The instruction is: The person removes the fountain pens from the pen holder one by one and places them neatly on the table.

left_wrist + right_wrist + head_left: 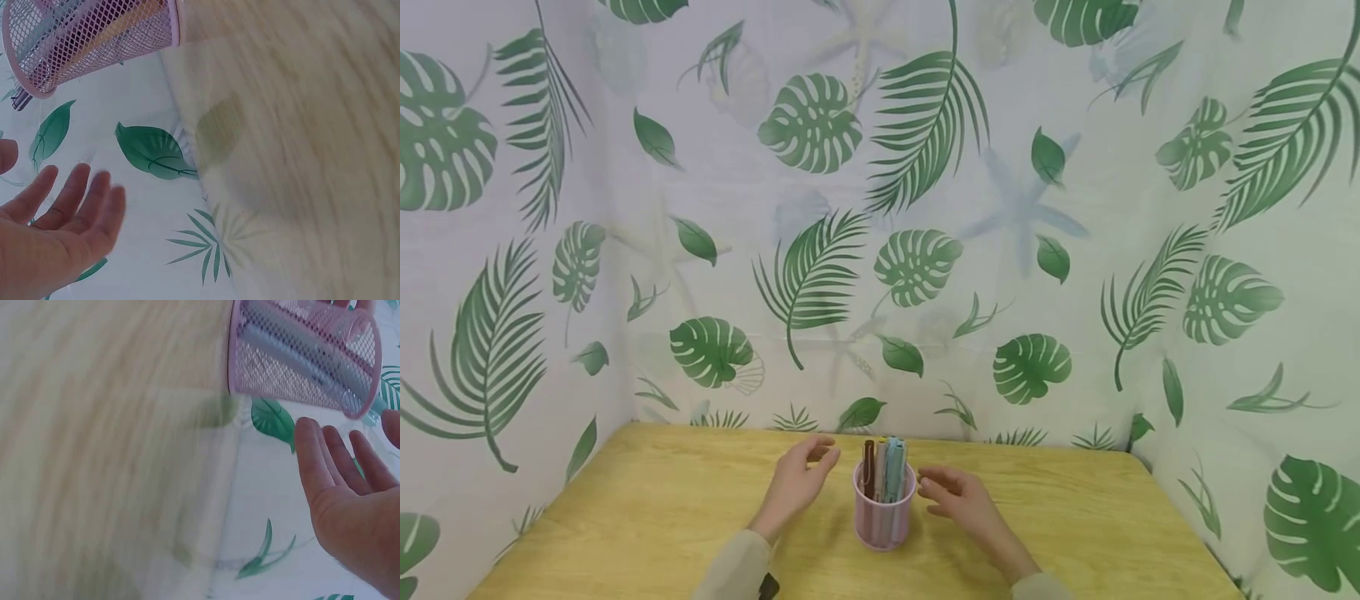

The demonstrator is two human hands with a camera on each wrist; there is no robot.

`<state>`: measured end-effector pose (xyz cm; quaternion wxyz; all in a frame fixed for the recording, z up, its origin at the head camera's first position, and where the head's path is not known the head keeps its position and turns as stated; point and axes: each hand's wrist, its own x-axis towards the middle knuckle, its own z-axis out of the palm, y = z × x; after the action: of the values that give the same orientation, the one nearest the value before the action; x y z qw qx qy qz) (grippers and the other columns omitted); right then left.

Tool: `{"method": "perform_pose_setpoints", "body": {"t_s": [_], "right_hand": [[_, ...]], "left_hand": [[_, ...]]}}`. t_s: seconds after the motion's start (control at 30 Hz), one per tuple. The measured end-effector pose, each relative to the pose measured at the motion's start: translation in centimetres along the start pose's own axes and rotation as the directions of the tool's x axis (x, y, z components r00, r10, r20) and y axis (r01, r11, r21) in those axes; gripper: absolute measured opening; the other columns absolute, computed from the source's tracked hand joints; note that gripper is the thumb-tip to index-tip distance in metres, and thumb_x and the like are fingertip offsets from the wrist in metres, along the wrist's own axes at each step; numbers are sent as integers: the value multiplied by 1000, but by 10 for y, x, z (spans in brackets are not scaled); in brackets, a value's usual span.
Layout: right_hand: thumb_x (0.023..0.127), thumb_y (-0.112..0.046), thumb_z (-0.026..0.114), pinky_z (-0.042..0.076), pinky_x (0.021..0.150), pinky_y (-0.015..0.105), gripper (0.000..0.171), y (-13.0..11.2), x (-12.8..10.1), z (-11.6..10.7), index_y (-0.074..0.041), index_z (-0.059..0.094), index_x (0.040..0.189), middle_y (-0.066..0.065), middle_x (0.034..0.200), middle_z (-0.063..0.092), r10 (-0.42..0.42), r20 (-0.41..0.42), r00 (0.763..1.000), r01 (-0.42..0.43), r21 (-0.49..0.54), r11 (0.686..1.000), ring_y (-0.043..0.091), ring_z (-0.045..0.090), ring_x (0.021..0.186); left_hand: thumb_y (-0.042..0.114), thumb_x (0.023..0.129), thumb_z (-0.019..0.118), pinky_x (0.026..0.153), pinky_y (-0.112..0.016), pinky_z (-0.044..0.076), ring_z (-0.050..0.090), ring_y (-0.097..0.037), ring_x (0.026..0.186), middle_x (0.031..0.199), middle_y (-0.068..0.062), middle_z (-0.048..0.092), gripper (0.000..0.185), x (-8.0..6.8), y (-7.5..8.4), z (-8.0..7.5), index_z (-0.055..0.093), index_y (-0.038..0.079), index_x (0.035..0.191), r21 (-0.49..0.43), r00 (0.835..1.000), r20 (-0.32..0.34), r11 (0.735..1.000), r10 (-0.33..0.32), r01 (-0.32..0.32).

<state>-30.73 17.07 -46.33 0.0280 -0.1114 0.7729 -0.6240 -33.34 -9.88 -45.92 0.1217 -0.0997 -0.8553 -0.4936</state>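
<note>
A pink mesh pen holder (883,521) stands upright on the table in the head view, between the two hands. Several pens (892,467) stick out of its top, among them a dark brown one and some light blue ones. To its left is my left hand (801,479), apart from the cup, its fingers loosely bent and holding nothing. My right hand (958,500) is close to the cup's right side with relaxed fingers. The right wrist view shows a small gap between the right fingers (306,440) and the mesh cup (306,359).
The yellow wood-grain table (647,500) has its back edge against a white wall covering (925,192) printed with green leaves. Similar leaf-printed covering rises at the left and right sides. A small dark object (768,586) shows by the left sleeve.
</note>
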Motion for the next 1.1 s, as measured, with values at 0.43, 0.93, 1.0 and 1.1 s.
{"method": "perform_pose_setpoints", "body": {"t_s": [0.43,0.93,1.0,1.1], "right_hand": [[87,-6,73,58,87,34,39,-1,4,24,5,62,123,24,127,63,-20,-192,981,49,149,988,33,65,112],[86,-13,76,56,92,38,40,2,1,32,2,66,122,19,128,64,19,-223,975,4,102,995,34,63,116],[85,-14,76,56,92,38,41,2,2,32,1,66,121,19,127,64,19,-220,975,3,101,995,34,62,116],[85,-13,76,56,92,38,41,2,3,31,2,65,122,20,128,64,26,-203,979,0,126,992,34,61,118]], "left_hand": [[18,92,69,70,-30,56,66,-17,88,103,-13,69,31,10,6,16,64,5,120,-350,998,54,936,-19,37],[17,86,77,74,-29,57,66,-16,91,105,-16,70,35,6,7,30,66,5,116,-435,999,27,899,-45,53],[20,84,78,77,-29,57,65,-18,95,106,-14,70,36,6,8,30,66,7,116,-428,999,23,902,-48,53],[19,83,79,81,-32,57,65,-21,99,107,-12,70,36,6,11,31,66,8,115,-413,999,11,910,-43,44]]}}
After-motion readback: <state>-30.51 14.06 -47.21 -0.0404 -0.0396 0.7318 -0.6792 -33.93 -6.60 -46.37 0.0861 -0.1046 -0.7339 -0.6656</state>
